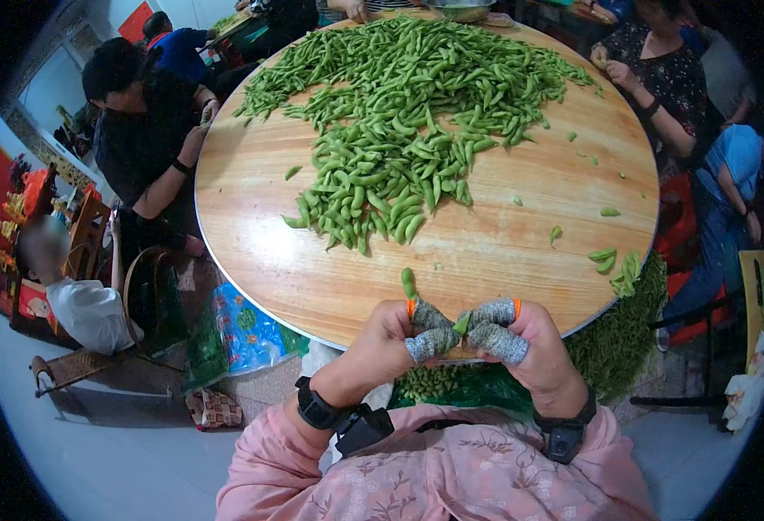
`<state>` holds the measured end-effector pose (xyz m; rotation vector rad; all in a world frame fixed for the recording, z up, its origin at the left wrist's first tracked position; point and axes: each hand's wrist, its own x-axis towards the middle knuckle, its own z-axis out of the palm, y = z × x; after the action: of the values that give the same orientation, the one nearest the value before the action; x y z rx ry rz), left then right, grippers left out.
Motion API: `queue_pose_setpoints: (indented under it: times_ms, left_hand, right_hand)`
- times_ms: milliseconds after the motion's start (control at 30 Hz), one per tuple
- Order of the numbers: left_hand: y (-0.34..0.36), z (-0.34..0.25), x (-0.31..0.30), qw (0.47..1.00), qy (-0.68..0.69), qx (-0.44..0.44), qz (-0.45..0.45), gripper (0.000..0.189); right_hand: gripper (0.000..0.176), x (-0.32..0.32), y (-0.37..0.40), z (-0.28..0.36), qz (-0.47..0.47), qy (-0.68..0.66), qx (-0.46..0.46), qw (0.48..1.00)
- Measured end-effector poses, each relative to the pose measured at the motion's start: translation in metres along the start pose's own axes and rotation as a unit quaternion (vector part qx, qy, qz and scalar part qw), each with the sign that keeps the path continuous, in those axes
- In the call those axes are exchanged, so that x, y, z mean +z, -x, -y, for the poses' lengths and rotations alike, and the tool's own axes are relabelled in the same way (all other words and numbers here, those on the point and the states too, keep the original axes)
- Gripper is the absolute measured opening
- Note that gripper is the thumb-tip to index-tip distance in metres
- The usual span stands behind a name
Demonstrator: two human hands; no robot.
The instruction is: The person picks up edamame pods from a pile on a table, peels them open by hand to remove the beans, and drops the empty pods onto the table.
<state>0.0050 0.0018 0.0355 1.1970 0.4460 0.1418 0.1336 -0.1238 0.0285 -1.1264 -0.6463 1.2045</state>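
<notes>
Over the near edge of the round wooden table (251,226), my left hand (383,344) and my right hand (538,347) meet with fingertips pinched together. Between them they grip a green edamame pod (462,323), mostly covered by the fingers. Grey knitted finger covers with orange edges wrap the thumbs and forefingers. A second pod (409,282) stands just above my left forefinger, overlapping it in this view. Farther back lies a large heap of edamame pods (425,95). Below my hands, shelled beans (428,383) show in a green plastic bag, partly hidden by my wrists.
Loose pods (627,273) lie at the table's right edge, with a pile of green stalks or shells (616,347) below. A blue plastic bag (247,317) rests on the floor at left. Several people sit around; one person (130,130) works at the left rim.
</notes>
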Motion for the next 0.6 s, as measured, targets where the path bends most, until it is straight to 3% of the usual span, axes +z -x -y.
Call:
queue_pose_setpoints:
  times_ms: [333,500,567,600]
  left_hand:
    - [0.000,0.000,-0.003,0.998,-0.042,0.009,0.042,0.007]
    - [-0.001,0.005,-0.006,0.995,-0.072,0.020,0.058,0.009]
    - [-0.004,0.019,-0.005,0.986,-0.127,0.109,0.014,0.012]
    - [-0.002,0.016,-0.001,0.986,-0.127,0.109,0.014,0.012]
  right_hand:
    - [0.010,0.000,-0.001,-0.008,-0.014,0.066,-0.021,0.997]
    - [0.009,0.001,-0.004,-0.013,-0.005,0.017,-0.026,1.000]
    - [0.008,0.000,-0.004,-0.011,-0.002,0.028,-0.027,0.999]
    - [0.008,0.000,-0.004,-0.008,-0.013,0.000,-0.017,1.000]
